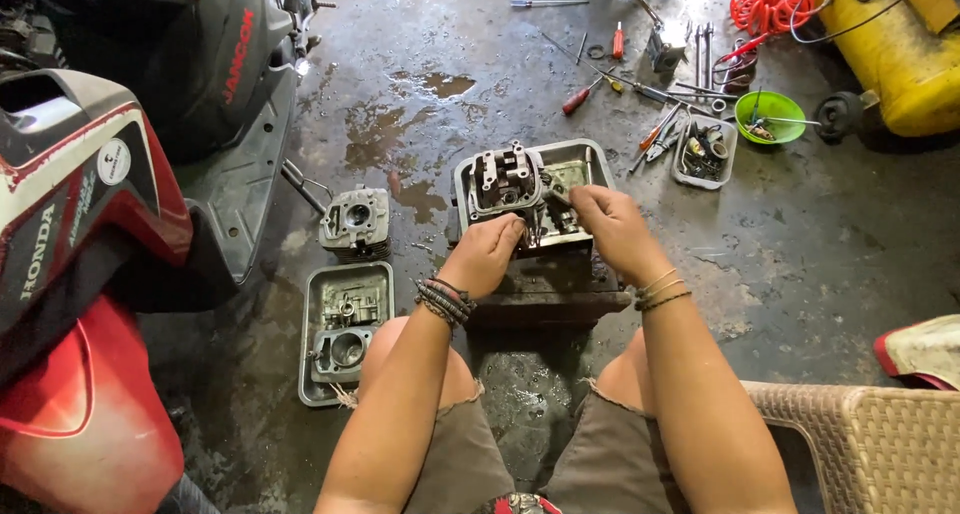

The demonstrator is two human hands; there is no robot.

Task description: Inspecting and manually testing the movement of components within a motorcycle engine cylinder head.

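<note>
A grey engine cylinder head [505,181] stands in a shallow metal tray [583,160] on a dark block on the wet floor. My left hand [487,254] grips the head's near lower edge. My right hand [612,229] is closed around a small metal part [558,196] at the head's right side, fingertips pressed against it. Both wrists wear bracelets. My knees frame the block from below.
A finned cylinder [356,222] sits left of the tray, and a second tray [312,324] with engine parts lies below it. Red scooters [90,234] crowd the left. Tools [640,84], a parts box [705,152], a green bowl [769,116], a yellow compressor [895,54] lie beyond. A wicker chair [870,444] stands right.
</note>
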